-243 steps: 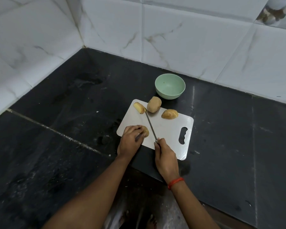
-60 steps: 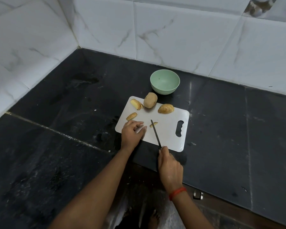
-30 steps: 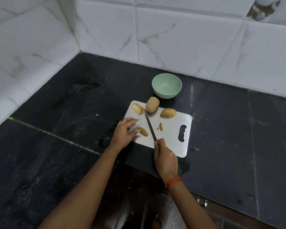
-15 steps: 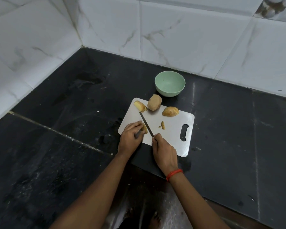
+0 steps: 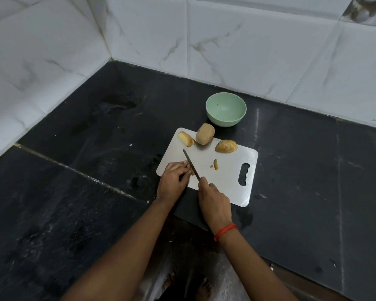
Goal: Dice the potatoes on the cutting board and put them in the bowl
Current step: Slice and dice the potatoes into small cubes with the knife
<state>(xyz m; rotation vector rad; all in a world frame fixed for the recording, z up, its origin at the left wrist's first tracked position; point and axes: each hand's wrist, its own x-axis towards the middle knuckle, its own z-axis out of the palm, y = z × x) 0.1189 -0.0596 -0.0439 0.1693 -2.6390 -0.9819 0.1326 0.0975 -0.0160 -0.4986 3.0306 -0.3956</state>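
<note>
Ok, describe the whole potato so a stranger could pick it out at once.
On the black counter lies a white cutting board, a pale green bowl just beyond its far edge. The whole potato sits at that edge, nearest the bowl, between a cut wedge and a potato half. It alone is uncut, a full brown-skinned oval.

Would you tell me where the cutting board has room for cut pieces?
The cutting board is bare between the small slice and the handle slot, and along its near edge beside the right hand. The far edge is crowded: wedge, whole potato, potato half. The left hand, gripping a potato piece, and the knife fill the near left.
</note>
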